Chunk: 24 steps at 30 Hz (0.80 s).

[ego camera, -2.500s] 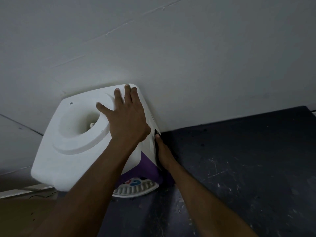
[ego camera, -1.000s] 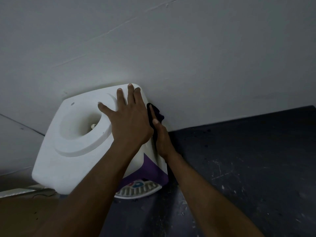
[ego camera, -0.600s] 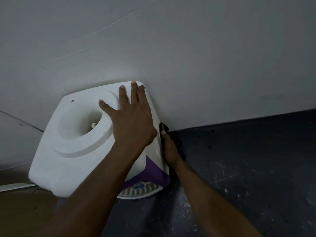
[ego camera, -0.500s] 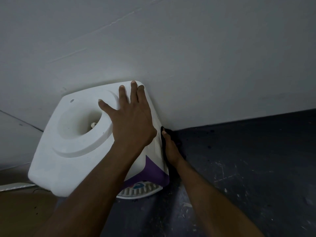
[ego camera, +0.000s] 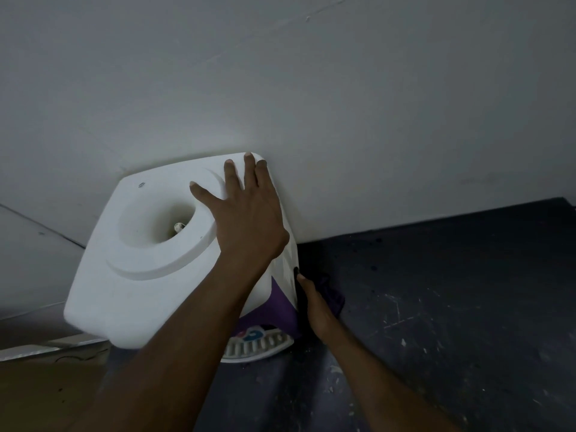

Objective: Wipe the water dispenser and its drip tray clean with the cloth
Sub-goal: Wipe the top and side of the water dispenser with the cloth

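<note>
White water dispenser (ego camera: pixel 149 291), purple lower front, dark cloth (ego camera: pixel 333 296) against its side

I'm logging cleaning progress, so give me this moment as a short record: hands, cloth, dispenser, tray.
left hand: flat on the white top of the water dispenser
right hand: presses the cloth against the dispenser's right side, low down
cloth: dark, partly hidden by the hand
drip tray: white, slotted, at the front base, neither hand on it
surface: dark, scuffed
</note>
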Motion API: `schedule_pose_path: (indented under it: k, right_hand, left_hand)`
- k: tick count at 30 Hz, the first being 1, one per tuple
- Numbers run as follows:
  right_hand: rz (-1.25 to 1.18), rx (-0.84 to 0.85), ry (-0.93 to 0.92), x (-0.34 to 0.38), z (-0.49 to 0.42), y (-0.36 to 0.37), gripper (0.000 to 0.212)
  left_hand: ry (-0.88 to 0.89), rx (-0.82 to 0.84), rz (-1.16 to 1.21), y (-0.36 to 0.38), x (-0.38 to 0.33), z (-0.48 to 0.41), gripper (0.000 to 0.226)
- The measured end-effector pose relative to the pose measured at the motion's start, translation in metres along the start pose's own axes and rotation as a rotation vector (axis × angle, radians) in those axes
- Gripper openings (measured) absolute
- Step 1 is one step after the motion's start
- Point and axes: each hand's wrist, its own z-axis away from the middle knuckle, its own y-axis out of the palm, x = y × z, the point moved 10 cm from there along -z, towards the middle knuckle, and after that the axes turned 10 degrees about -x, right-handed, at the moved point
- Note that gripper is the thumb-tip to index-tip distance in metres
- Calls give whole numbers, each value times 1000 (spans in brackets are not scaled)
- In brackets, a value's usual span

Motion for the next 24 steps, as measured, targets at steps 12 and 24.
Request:
schedule_pose_path:
  k: [12, 24]
  right_hand:
    - [-28, 48, -229, 52, 42, 32, 71]
    - [58, 118, -450, 105, 77, 53, 85]
  left_hand:
    - [-9, 4, 21, 1, 11, 1, 100]
    - [-18, 45, 70, -1, 12, 1, 102]
